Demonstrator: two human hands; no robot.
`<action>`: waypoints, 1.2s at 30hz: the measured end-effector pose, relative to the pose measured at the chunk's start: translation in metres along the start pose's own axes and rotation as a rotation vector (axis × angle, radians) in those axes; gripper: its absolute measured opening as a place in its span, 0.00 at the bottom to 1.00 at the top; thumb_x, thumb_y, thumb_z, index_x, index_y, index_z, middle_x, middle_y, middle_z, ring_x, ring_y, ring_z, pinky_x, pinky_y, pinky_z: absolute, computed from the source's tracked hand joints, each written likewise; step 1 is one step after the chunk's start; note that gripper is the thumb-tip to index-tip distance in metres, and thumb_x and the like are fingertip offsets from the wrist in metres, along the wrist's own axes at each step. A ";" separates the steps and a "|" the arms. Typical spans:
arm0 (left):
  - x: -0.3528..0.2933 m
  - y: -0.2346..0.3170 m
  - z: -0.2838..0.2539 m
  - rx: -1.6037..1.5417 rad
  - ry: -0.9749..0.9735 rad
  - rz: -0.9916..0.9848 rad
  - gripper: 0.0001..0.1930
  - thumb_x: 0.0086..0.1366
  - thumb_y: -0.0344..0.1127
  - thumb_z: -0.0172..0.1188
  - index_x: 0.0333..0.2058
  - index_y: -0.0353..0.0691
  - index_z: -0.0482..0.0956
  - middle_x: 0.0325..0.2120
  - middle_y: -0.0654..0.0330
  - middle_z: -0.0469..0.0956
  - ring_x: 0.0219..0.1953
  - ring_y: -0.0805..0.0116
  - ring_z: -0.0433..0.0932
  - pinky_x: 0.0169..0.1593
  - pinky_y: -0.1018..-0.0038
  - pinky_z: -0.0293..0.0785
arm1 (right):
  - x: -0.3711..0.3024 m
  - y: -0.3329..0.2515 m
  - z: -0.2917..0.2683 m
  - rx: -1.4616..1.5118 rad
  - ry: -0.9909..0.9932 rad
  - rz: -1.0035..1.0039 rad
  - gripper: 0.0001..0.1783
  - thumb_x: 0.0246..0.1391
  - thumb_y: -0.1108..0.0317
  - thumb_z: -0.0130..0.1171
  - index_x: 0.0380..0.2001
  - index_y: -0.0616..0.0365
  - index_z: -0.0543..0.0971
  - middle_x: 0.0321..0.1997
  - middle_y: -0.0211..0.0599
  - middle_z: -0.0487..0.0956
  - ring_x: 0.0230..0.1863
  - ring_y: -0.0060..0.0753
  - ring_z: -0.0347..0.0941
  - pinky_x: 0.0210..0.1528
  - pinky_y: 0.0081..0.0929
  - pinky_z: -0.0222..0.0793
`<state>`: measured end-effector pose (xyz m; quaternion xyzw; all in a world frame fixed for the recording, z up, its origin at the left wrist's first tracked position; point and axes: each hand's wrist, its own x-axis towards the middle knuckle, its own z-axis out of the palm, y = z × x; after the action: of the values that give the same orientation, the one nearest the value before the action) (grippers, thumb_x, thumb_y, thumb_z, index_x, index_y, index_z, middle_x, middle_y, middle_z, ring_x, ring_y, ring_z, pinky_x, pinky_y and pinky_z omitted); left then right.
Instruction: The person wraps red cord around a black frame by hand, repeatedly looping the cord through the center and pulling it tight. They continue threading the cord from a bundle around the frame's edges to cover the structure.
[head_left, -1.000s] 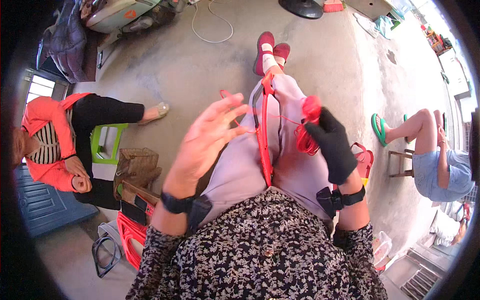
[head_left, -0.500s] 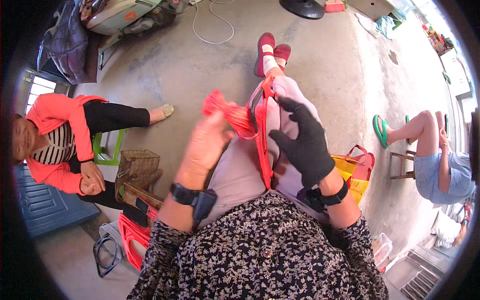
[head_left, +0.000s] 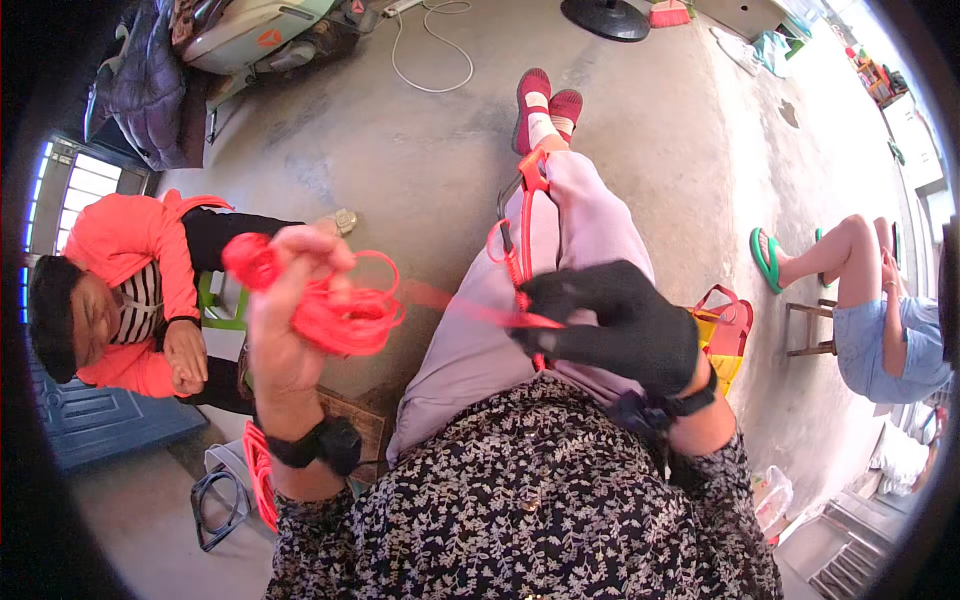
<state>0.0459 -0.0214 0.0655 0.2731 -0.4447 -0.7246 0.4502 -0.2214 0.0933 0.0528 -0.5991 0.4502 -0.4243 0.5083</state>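
My bare left hand [head_left: 280, 345] is raised to the left of my lap, closed around a bundle of bright red cord [head_left: 345, 318] with loose loops hanging out. A stretch of the cord, blurred by motion, runs across to my right hand [head_left: 625, 325], which wears a black glove and pinches it between thumb and fingers. Across my thighs lies a narrow black frame [head_left: 504, 205], partly wrapped in the same red cord. Its wrapped end [head_left: 535, 172] points toward my knees, and its near part passes beneath my right hand.
At the left a person in a coral jacket [head_left: 130, 240] sits on a green stool [head_left: 222, 305]; another person in blue [head_left: 885, 350] sits at the right. A black frame [head_left: 212, 510] leans low left. Beside my right leg stands a yellow and red bag [head_left: 725, 335]. A white cable [head_left: 432, 85] crosses the floor.
My left hand has swung left and back with the cord bundle, away from the frame. My right hand, open before, has come lower and closed on the cord, now stretched between both hands.
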 end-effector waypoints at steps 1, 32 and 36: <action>0.004 -0.014 -0.009 0.140 0.103 -0.058 0.14 0.63 0.38 0.56 0.43 0.36 0.72 0.29 0.59 0.74 0.25 0.77 0.70 0.33 0.80 0.69 | -0.011 -0.003 -0.004 0.147 -0.025 0.016 0.08 0.53 0.67 0.61 0.31 0.62 0.79 0.31 0.36 0.79 0.34 0.27 0.75 0.41 0.26 0.70; 0.050 -0.148 0.026 1.329 -0.311 0.290 0.20 0.48 0.19 0.61 0.43 0.35 0.75 0.36 0.53 0.77 0.36 0.58 0.80 0.39 0.68 0.79 | 0.031 0.098 0.001 -0.097 0.367 0.312 0.22 0.50 0.65 0.62 0.48 0.60 0.73 0.35 0.39 0.80 0.38 0.27 0.77 0.42 0.25 0.71; 0.047 -0.121 0.049 1.064 -0.135 0.283 0.20 0.49 0.20 0.62 0.44 0.36 0.76 0.41 0.55 0.76 0.37 0.62 0.80 0.39 0.74 0.79 | 0.024 0.114 -0.030 0.117 0.619 0.044 0.17 0.52 0.72 0.58 0.45 0.65 0.74 0.40 0.35 0.79 0.43 0.23 0.73 0.48 0.25 0.69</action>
<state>-0.0634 -0.0202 -0.0199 0.3535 -0.8096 -0.3481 0.3137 -0.2573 0.0544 -0.0558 -0.4016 0.5710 -0.6006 0.3898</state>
